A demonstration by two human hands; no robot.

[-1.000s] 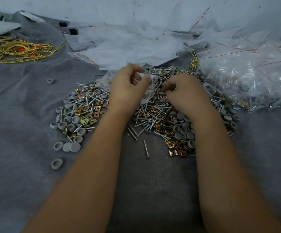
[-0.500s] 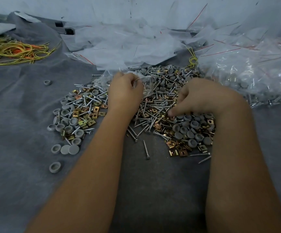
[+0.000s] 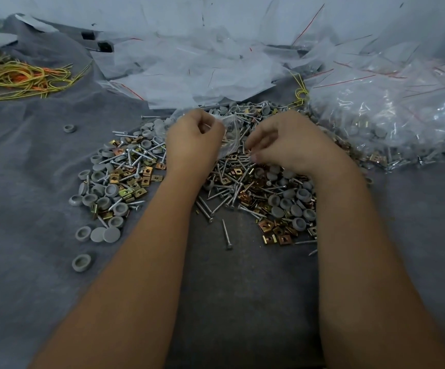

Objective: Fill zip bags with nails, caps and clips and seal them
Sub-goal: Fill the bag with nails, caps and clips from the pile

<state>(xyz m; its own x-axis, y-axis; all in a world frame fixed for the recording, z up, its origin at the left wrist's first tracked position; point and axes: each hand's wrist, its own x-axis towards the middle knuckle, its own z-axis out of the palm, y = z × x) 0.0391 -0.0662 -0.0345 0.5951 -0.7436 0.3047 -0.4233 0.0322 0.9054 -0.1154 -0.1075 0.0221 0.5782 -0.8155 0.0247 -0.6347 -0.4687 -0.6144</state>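
Observation:
A mixed pile lies on the grey cloth: silver nails (image 3: 216, 198), grey round caps (image 3: 290, 206) and brass square clips (image 3: 274, 233). My left hand (image 3: 192, 142) hovers over the pile's far side, fingers closed on a small clear zip bag (image 3: 230, 137) that hangs to its right. Just right of the bag's edge, my right hand (image 3: 290, 145) has its fingertips pinched together on small metal pieces, too blurred to tell which. Both forearms reach in from the bottom and cover the pile's middle.
Empty clear bags (image 3: 189, 70) are heaped at the back. Filled bags (image 3: 389, 115) are stacked at the right. Yellow and orange wire ties (image 3: 16, 78) lie at the far left. Stray caps (image 3: 81, 262) sit apart on the grey cloth (image 3: 29, 182).
My right hand dipped to the pile half a second ago and has since come back up beside the bag. My left hand has kept hold of the bag, nearly still.

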